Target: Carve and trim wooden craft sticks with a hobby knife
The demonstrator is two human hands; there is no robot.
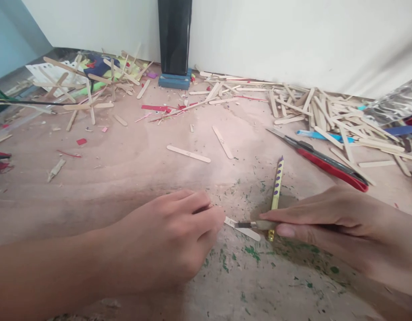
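Observation:
My left hand [179,232] is closed over one end of a wooden craft stick [252,233], pinning it to the tabletop. The stick's other end pokes out to the right and has a small pencil-like mark. My right hand [342,232] grips a craft knife [263,224] between thumb and fingers, its blade lying across the marked part of the stick. Whether the blade has cut in, I cannot tell. Beneath the knife, a yellow pencil with purple dots [277,185] lies on the table. Two loose craft sticks with marks, one left [188,154] and one right [222,141], lie farther back.
A red and black utility knife [321,160] lies at the right, near a heap of craft sticks [312,107] and a blue pen [322,135]. Joined sticks and scraps [88,104] fill the back left. A black post on a blue base [175,80] stands against the white wall.

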